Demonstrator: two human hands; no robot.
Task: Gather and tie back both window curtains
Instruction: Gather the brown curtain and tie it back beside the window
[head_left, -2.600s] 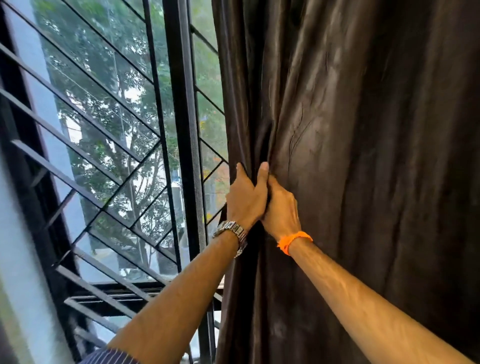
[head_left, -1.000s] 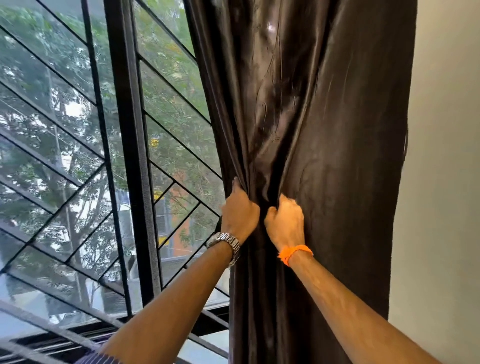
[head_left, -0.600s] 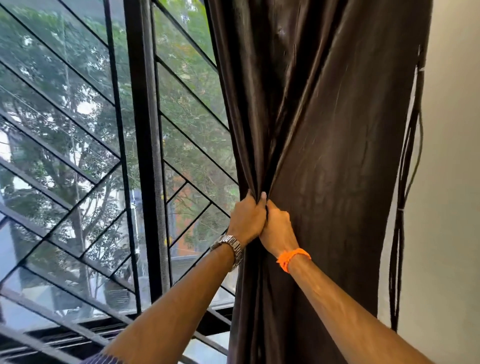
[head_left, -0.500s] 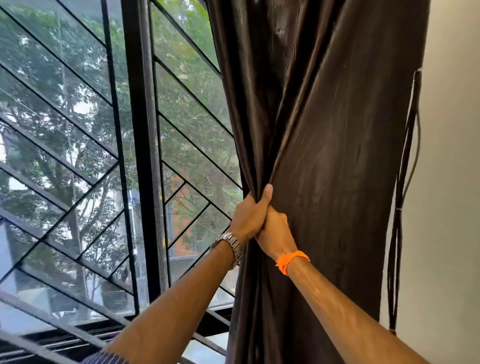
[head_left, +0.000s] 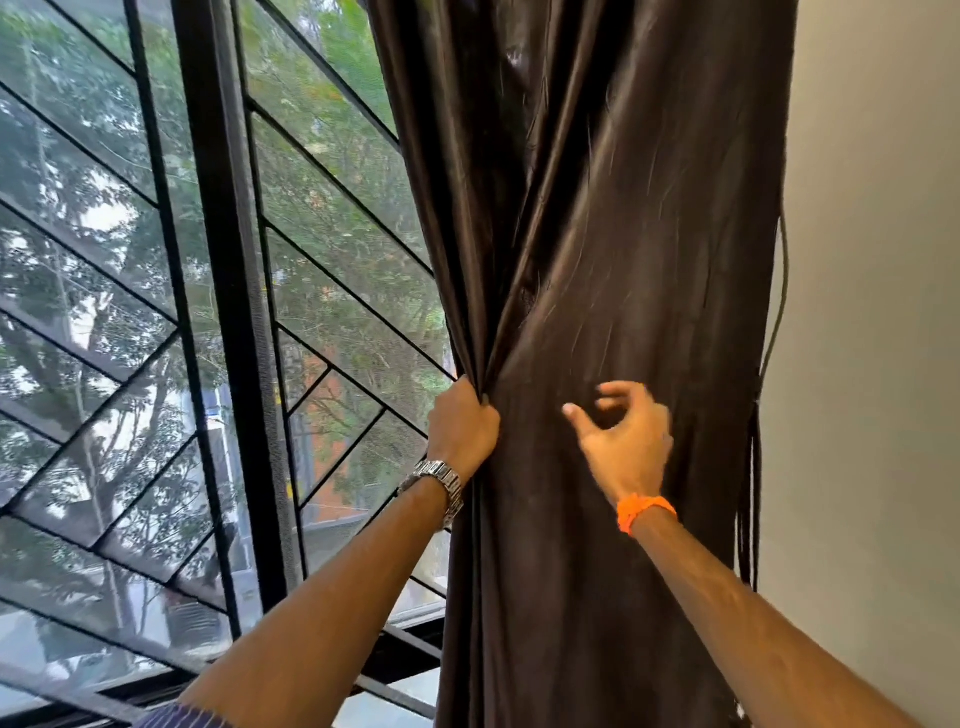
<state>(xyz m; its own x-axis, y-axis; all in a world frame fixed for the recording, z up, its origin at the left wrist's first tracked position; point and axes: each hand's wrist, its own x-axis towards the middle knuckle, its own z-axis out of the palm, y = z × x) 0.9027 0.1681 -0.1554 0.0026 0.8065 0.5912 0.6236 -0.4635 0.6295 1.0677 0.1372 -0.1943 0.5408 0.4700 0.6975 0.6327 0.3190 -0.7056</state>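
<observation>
A dark brown satin curtain (head_left: 613, 218) hangs at the right side of the window, bunched into folds against the wall. My left hand (head_left: 462, 423), with a metal watch on its wrist, is shut on the gathered left edge of the curtain at about mid height. My right hand (head_left: 623, 439), with an orange band at the wrist, is off the cloth, in front of the curtain's middle, fingers spread and curled. A dark tie-back cord (head_left: 769, 364) hangs down along the curtain's right edge beside the wall.
A black window frame post (head_left: 228, 312) and diagonal grille bars (head_left: 343, 291) fill the left half, with trees outside. A plain beige wall (head_left: 872, 312) borders the curtain on the right. The window sill (head_left: 405, 654) runs below my left forearm.
My right hand has let go of the curtain and moved right, away from my left hand. My left hand keeps its hold on the gathered folds.
</observation>
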